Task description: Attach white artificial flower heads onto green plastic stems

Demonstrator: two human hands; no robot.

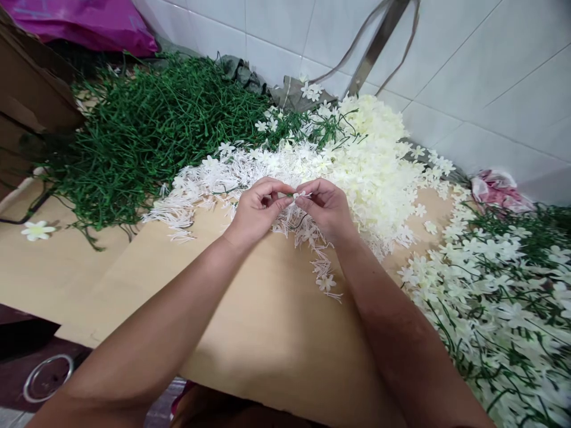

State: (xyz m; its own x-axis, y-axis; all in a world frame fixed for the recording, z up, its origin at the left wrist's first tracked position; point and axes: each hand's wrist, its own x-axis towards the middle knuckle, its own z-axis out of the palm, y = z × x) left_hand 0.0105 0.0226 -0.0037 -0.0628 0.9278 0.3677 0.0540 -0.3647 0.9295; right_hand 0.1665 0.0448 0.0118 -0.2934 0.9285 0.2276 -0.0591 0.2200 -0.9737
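My left hand [259, 208] pinches a green artificial flower stem near its tip, most of it hidden by the fingers. Against it, my right hand [325, 207] grips a small white artificial flower [301, 194] between thumb and fingertips. The two hands meet just in front of the piles. Behind and below them lies a heap of thin white stamens [196, 193]. Pale yellow-white petal pieces [370, 160] are mounded beyond my right hand. To the left spreads a big tangle of green plastic stems [169, 119].
Flowers joined to green stems [499, 297] are piled at the right. One loose flower [37, 230] lies far left on the cardboard surface [250, 321]. A brown box [31, 101] and a magenta bag [84, 24] stand back left. A pink-white cloth [499, 190] rests by the tiled wall [468, 71].
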